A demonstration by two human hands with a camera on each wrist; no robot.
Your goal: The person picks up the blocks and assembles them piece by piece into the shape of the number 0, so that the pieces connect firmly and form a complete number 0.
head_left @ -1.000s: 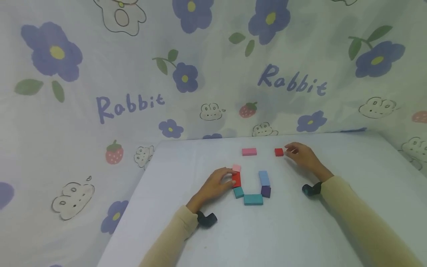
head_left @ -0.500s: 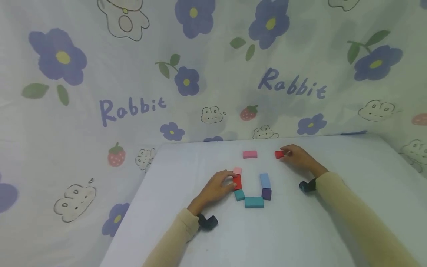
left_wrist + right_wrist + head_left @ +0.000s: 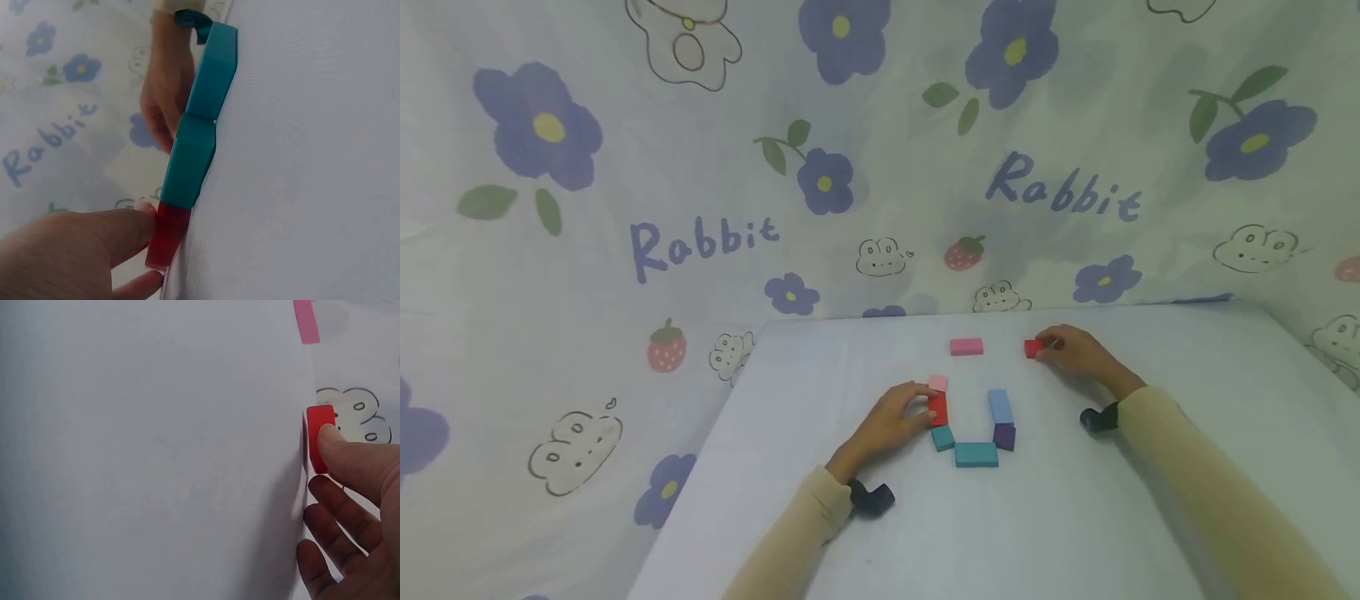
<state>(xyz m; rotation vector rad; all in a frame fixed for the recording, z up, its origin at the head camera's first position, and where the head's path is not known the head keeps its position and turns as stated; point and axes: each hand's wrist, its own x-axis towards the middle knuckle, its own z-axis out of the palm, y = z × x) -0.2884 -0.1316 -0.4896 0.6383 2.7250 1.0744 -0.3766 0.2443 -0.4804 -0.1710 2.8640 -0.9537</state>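
Blocks form a U on the white table. Its left side has a pale pink block [image 3: 937,382], a long red block [image 3: 937,410] and a small teal block [image 3: 942,438]. My left hand [image 3: 887,421] holds the long red block between thumb and forefinger; in the left wrist view the thumb lies against its side, beside the teal piece. At the back right, my right hand [image 3: 1081,354] pinches a small red block [image 3: 320,439]. The right wrist view shows it upright, with the thumb across its face and a shadow beside it. The other fingers are spread below.
A long teal block [image 3: 976,454] forms the base of the U. A purple block [image 3: 1003,437] and a light blue block [image 3: 1000,406] make up its right side. Farther back lies a pink block [image 3: 966,347]. A patterned curtain [image 3: 820,250] hangs behind the table.
My right hand has come left onto the small red block and now pinches it. My left hand stays at the long red block. The whole head view has shifted slightly.
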